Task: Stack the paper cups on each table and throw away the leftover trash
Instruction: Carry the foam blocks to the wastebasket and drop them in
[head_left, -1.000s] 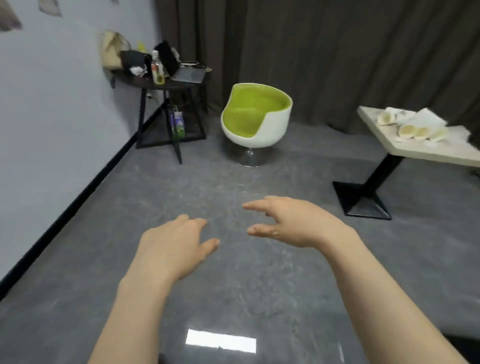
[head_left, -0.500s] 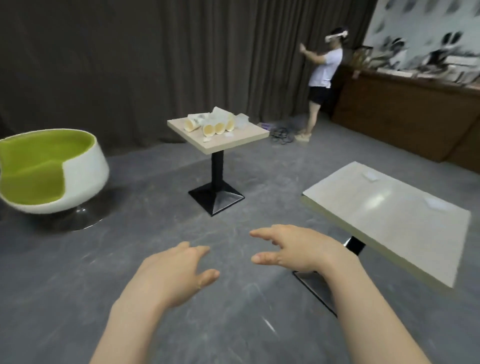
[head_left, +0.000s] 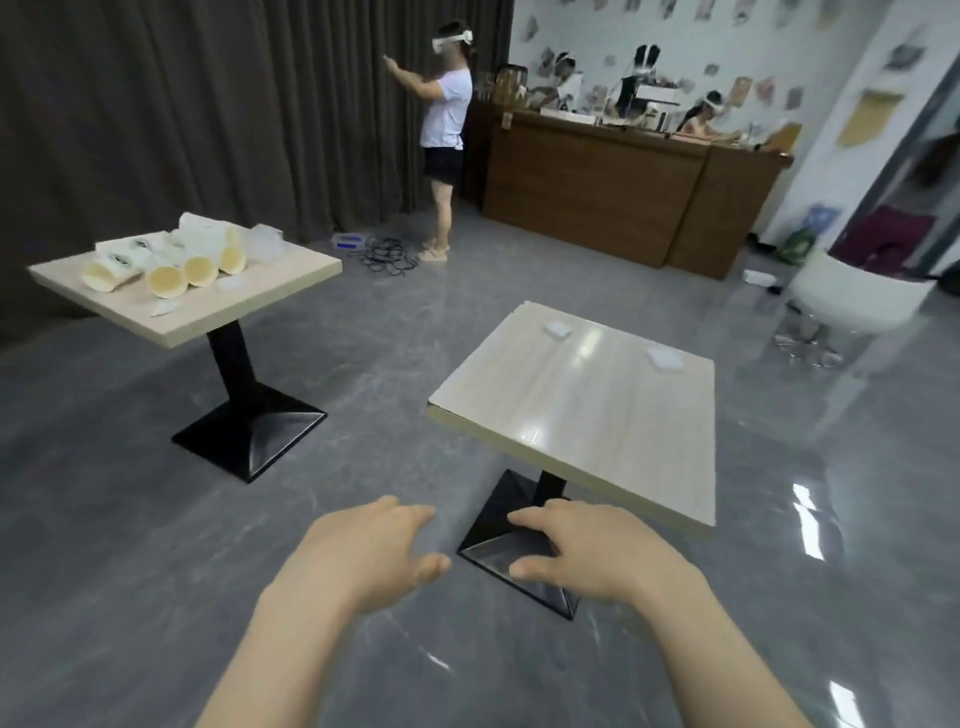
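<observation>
Left hand (head_left: 374, 556) and right hand (head_left: 587, 556) are hovering relaxed, holding nothing, while paper cups (head_left: 171, 270) are lying tipped on the far-left table (head_left: 291, 291); judging them light and crushable, I'd be gripping gently round each sidewall.

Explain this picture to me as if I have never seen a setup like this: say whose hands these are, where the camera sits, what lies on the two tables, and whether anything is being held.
There is no machine here. A person wears one wide-angle camera on the head, looking forward and down, so the picture shows that person's own arms. The left hand and right hand hang over the grey floor with loosely spread fingers, holding nothing. On the far table at left lie several paper cups on their sides, with crumpled wrappers behind them. The near table carries only two small pale scraps, too small to identify. In the background another person stands by a dark curtain, and others sit behind a wooden counter.
</observation>
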